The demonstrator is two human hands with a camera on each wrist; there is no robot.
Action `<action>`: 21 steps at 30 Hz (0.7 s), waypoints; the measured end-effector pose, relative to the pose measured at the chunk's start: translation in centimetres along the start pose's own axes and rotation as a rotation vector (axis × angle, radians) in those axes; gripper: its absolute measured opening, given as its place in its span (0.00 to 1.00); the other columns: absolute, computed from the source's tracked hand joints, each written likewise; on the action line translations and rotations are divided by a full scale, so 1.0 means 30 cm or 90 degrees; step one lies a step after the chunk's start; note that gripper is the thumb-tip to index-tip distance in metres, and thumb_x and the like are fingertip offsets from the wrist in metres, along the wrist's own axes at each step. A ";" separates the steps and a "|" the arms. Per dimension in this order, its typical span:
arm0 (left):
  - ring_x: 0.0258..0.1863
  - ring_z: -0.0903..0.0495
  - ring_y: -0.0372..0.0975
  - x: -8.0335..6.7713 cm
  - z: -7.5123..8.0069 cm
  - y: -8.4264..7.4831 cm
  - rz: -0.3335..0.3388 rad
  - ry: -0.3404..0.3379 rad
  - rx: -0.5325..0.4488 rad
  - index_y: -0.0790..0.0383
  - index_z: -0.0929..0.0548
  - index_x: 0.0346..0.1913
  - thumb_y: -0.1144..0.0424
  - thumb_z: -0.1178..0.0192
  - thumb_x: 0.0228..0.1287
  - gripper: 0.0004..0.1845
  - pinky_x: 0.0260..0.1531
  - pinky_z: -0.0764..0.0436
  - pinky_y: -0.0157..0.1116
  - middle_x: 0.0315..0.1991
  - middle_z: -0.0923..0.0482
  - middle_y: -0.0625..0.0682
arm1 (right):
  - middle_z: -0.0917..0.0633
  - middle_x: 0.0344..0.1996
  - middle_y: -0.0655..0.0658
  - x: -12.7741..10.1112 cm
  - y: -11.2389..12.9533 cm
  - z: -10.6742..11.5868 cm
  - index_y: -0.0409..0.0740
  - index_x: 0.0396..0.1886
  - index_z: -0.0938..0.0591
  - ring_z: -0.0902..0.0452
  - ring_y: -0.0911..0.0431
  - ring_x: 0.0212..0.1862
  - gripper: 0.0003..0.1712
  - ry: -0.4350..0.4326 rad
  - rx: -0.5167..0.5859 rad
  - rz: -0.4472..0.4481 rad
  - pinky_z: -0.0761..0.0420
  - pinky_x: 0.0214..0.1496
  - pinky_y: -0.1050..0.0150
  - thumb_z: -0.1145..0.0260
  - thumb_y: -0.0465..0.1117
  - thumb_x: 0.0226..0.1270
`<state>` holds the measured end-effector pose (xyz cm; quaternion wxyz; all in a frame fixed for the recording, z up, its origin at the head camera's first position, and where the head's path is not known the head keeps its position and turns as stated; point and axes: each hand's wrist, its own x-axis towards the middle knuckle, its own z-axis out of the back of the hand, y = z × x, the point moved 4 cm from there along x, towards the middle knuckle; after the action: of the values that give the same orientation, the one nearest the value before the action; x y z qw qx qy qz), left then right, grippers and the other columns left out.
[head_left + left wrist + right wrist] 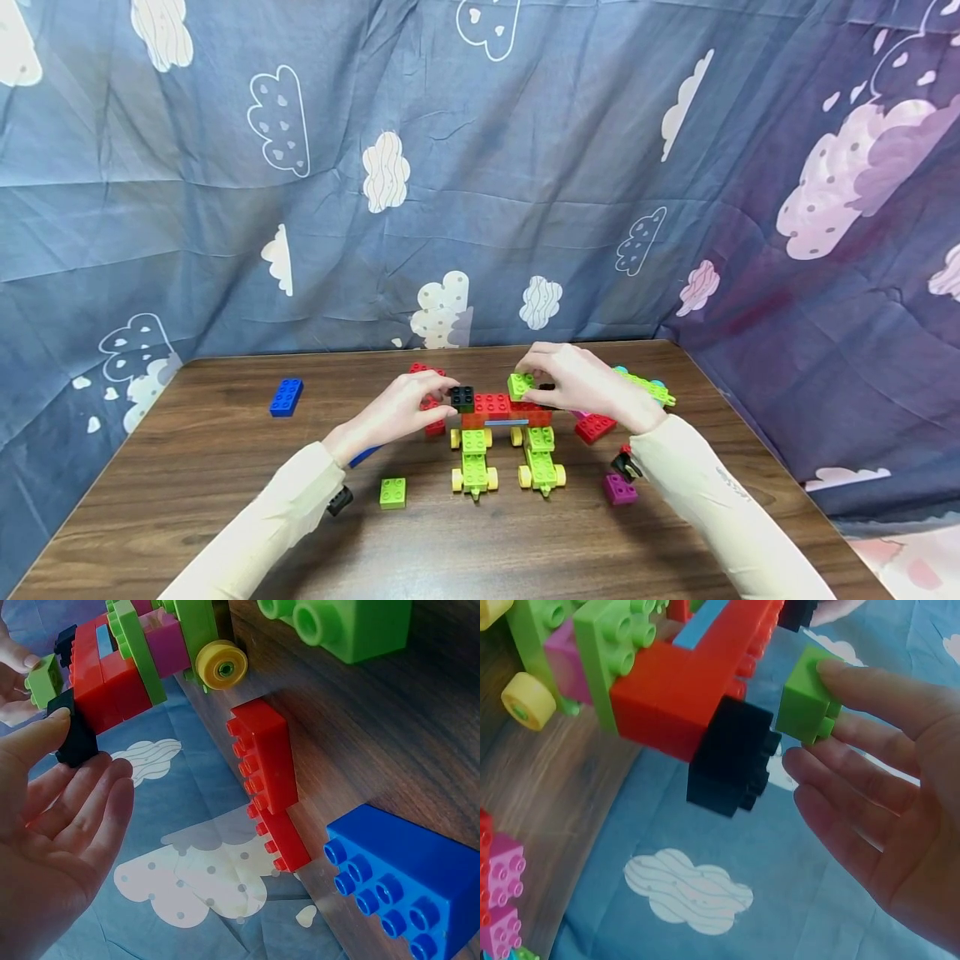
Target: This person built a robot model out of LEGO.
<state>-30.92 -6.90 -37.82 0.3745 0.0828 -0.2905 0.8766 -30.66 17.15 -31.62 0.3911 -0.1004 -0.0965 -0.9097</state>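
A toy brick structure spans two lime wheeled bases (475,471) with yellow wheels, topped by a row of red bricks (491,406). My left hand (415,402) pinches a black brick (77,731) at the left end of that row, thumb on one side and fingers on the other. Over the row's right part, my right hand (567,379) holds a lime green brick (808,697) between thumb and fingertips. A second black brick (727,757) sits on the row's right end. Pink bricks (166,641) show lower in the structure.
Left on the table lie a blue brick (287,397), a lime brick (392,493) and a small black piece (340,500). Red bricks (266,754) stand behind my left hand. A red brick (596,427), a purple brick (620,490) and a lime piece (648,386) lie right.
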 end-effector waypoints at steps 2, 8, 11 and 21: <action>0.41 0.16 0.44 0.001 -0.001 0.001 -0.001 0.001 -0.001 0.62 0.18 0.56 0.59 0.33 0.64 0.20 0.47 0.16 0.45 0.43 0.16 0.56 | 0.15 0.41 0.52 0.008 0.007 -0.010 0.50 0.45 0.14 0.16 0.62 0.38 0.14 0.009 -0.002 0.002 0.16 0.43 0.64 0.26 0.46 0.60; 0.42 0.15 0.45 0.001 -0.006 0.003 0.002 0.006 -0.004 0.62 0.18 0.56 0.59 0.34 0.65 0.20 0.47 0.16 0.44 0.44 0.15 0.56 | 0.15 0.41 0.52 0.030 0.023 -0.037 0.50 0.45 0.14 0.18 0.61 0.38 0.14 0.023 -0.009 0.017 0.17 0.43 0.64 0.27 0.47 0.61; 0.42 0.15 0.44 0.001 -0.006 0.003 0.008 0.007 -0.006 0.62 0.18 0.57 0.59 0.34 0.65 0.20 0.48 0.16 0.44 0.45 0.15 0.56 | 0.15 0.42 0.52 0.037 0.028 -0.046 0.49 0.46 0.14 0.17 0.59 0.39 0.14 0.024 -0.006 0.026 0.17 0.43 0.63 0.27 0.48 0.61; 0.42 0.15 0.43 -0.002 -0.001 0.001 -0.006 0.002 -0.005 0.63 0.18 0.57 0.59 0.34 0.65 0.19 0.46 0.16 0.44 0.44 0.15 0.54 | 0.15 0.41 0.52 0.054 0.041 -0.066 0.50 0.45 0.15 0.20 0.63 0.36 0.13 0.027 -0.011 0.051 0.18 0.40 0.66 0.28 0.48 0.63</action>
<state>-30.88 -6.94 -37.89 0.3795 0.0813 -0.2930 0.8738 -31.08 14.69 -32.99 0.4281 -0.0882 -0.0759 -0.8962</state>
